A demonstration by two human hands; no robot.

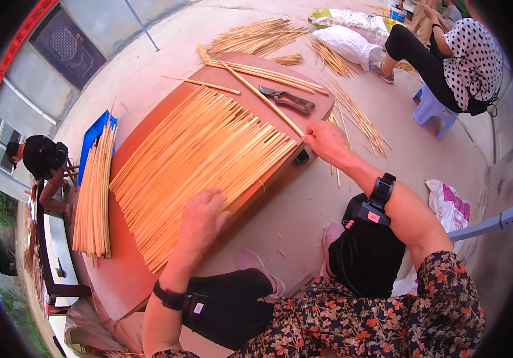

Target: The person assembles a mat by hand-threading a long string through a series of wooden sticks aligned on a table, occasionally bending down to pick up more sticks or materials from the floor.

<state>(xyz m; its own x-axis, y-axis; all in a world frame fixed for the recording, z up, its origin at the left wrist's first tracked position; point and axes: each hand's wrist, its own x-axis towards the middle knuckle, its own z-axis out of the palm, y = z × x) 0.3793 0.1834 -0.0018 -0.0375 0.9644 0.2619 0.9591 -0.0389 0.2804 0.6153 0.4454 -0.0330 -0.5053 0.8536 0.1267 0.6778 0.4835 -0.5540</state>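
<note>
A row of pale yellow stalks (191,155), laid side by side like a mat, covers the middle of a reddish-brown table (149,122). At its right end, my right hand (327,142) pinches the near end of a single stalk (274,110), which slants away across the tabletop. My left hand (201,218) lies on the near edge of the row, fingers stretched and thumb apart, gripping nothing. Beyond the single stalk lie dark-handled pruning shears (287,100). A few loose stalks (262,74) rest along the far right end of the table.
A thick stalk bundle (95,197) leans at the table's left side, by a blue crate (92,132). More stalks (256,37) and white sacks (346,45) lie on the ground beyond. One person sits on a purple stool (433,110) at right; another person (43,158) bends at far left.
</note>
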